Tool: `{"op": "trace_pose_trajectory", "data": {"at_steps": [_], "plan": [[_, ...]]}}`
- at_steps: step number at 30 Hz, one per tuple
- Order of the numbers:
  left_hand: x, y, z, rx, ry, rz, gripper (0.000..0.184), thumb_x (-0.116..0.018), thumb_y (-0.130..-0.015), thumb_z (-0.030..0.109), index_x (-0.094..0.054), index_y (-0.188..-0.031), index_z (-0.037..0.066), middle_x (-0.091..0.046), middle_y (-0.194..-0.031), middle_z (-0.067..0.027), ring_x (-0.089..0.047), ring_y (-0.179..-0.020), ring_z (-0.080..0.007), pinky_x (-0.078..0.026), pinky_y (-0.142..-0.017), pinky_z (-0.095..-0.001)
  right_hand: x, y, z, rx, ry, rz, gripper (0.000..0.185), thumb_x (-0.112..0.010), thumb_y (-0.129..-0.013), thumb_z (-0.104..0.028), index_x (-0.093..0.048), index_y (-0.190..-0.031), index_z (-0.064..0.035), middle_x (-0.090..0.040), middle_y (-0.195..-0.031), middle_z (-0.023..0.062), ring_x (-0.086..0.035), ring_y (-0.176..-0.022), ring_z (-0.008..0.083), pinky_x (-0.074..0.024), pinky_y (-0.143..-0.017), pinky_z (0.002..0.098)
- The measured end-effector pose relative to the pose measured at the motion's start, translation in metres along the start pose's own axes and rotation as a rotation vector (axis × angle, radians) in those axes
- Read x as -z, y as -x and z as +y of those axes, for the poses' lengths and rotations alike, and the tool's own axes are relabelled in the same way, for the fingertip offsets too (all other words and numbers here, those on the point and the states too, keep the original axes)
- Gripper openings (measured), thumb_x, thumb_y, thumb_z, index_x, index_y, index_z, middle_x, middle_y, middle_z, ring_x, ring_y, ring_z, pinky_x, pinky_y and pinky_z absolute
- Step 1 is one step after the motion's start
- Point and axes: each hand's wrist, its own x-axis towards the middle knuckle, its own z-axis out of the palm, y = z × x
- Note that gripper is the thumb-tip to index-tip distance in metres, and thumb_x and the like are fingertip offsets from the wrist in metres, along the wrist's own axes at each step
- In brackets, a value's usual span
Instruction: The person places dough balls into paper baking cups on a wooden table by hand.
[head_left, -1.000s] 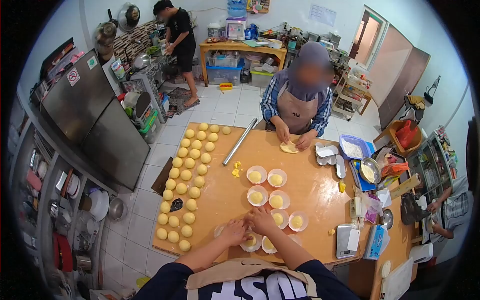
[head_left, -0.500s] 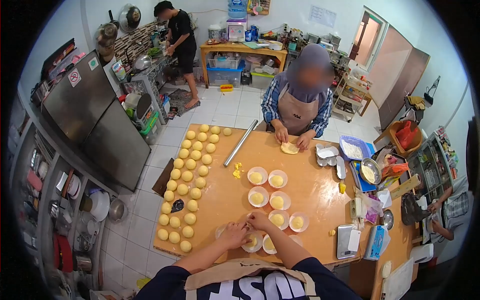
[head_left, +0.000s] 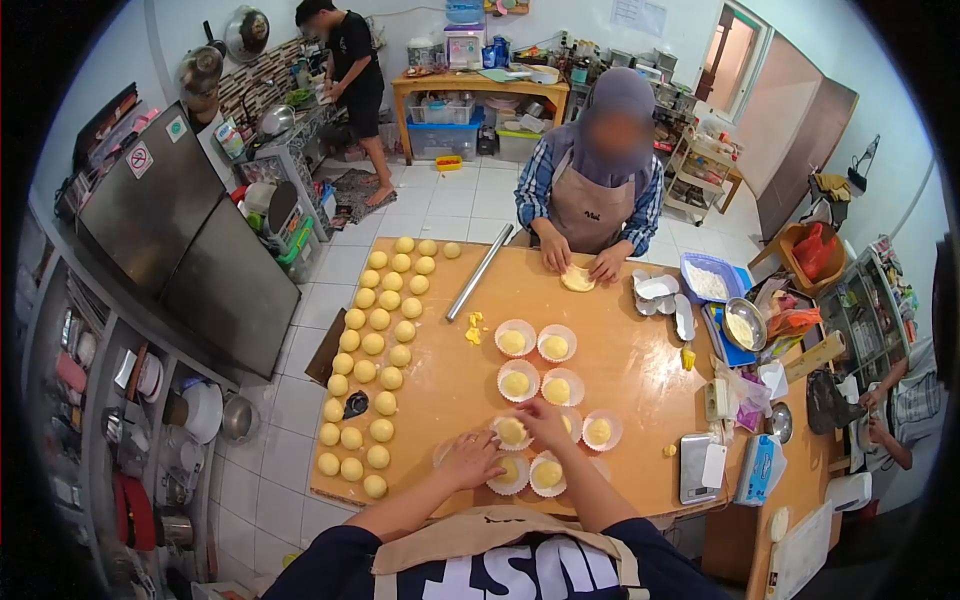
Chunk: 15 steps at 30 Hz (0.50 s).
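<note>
A paper cup with a round of dough (head_left: 512,431) is between my two hands near the table's front. My left hand (head_left: 472,461) is palm down at its lower left, fingers apart, fingertips near the cup. My right hand (head_left: 543,424) has its fingers bent together at the cup's right rim. More dough-filled cups stand close by, including one (head_left: 508,473) below my hands and one (head_left: 547,473) under my right wrist. Several plain dough balls (head_left: 372,344) lie in rows on the left of the table (head_left: 440,400).
Across the table a co-worker (head_left: 592,195) holds flattened dough (head_left: 577,279). A metal rod (head_left: 480,272) lies near the far edge. On the right are a blue basket of flour (head_left: 707,278), a metal bowl (head_left: 745,325), a scale (head_left: 700,468) and a tissue pack (head_left: 760,469).
My hands have moved apart, the right one up and to the right. A dough-filled cup now shows between them. The camera view has shifted slightly.
</note>
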Motion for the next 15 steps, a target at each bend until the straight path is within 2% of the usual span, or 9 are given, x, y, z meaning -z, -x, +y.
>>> {"op": "trace_pose_trajectory", "data": {"at_steps": [4, 7, 8, 12, 14, 15], "plan": [[0.004, 0.006, -0.003, 0.026, 0.028, 0.028, 0.063, -0.057, -0.088, 0.048, -0.045, -0.132, 0.005, -0.036, -0.141, -0.0154, -0.031, -0.135, -0.0308, -0.023, -0.110, -0.0488, 0.046, 0.012, 0.018, 0.019, 0.323, 0.160, 0.018, -0.066, -0.083, -0.016, -0.064, -0.092, -0.0008, -0.067, -0.079, 0.0122, -0.063, -0.068, 0.0179, -0.0500, -0.063, 0.0319], [-0.001, 0.007, -0.003, 0.046, 0.015, 0.006, 0.063, -0.056, -0.088, 0.048, -0.043, -0.133, 0.006, -0.032, -0.144, -0.0149, -0.027, -0.138, -0.0304, -0.021, -0.112, -0.0492, 0.059, 0.020, 0.029, -0.171, 0.452, 0.049, 0.017, -0.065, -0.082, -0.017, -0.063, -0.089, -0.0008, -0.067, -0.079, 0.0151, -0.064, -0.070, 0.0248, -0.0508, -0.065, 0.0358], [0.001, 0.008, -0.002, 0.053, 0.004, -0.006, 0.063, -0.056, -0.088, 0.048, -0.042, -0.134, 0.006, -0.031, -0.145, -0.0147, -0.026, -0.138, -0.0302, -0.021, -0.112, -0.0494, 0.058, 0.021, 0.038, -0.146, 0.487, 0.049, 0.017, -0.065, -0.082, -0.017, -0.063, -0.088, -0.0011, -0.066, -0.078, 0.0152, -0.064, -0.070, 0.0261, -0.0507, -0.065, 0.0367], [-0.004, 0.009, -0.006, 0.052, 0.006, 0.052, 0.062, -0.058, -0.087, 0.046, -0.044, -0.133, 0.008, -0.034, -0.143, -0.0146, -0.030, -0.136, -0.0303, -0.022, -0.110, -0.0502, 0.052, 0.019, 0.051, -0.080, 0.571, 0.028, 0.018, -0.066, -0.078, -0.018, -0.062, -0.084, -0.0023, -0.065, -0.074, 0.0149, -0.064, -0.071, 0.0290, -0.0506, -0.065, 0.0388], [-0.004, 0.009, -0.015, 0.062, 0.025, 0.063, 0.060, -0.060, -0.085, 0.044, -0.045, -0.131, 0.009, -0.036, -0.140, -0.0141, -0.034, -0.133, -0.0300, -0.025, -0.108, -0.0504, 0.054, 0.021, 0.034, -0.096, 0.578, 0.039, 0.019, -0.068, -0.077, -0.019, -0.061, -0.083, -0.0025, -0.064, -0.072, 0.0139, -0.064, -0.069, 0.0281, -0.0501, -0.064, 0.0384], [-0.002, 0.016, -0.017, 0.081, 0.031, 0.145, 0.058, -0.062, -0.084, 0.042, -0.047, -0.130, 0.010, -0.038, -0.139, -0.0137, -0.036, -0.131, -0.0296, -0.027, -0.107, -0.0496, 0.056, 0.024, 0.024, -0.121, 0.576, 0.057, 0.020, -0.069, -0.076, -0.019, -0.060, -0.082, -0.0025, -0.063, -0.070, 0.0132, -0.063, -0.068, 0.0271, -0.0496, -0.063, 0.0379]]}}
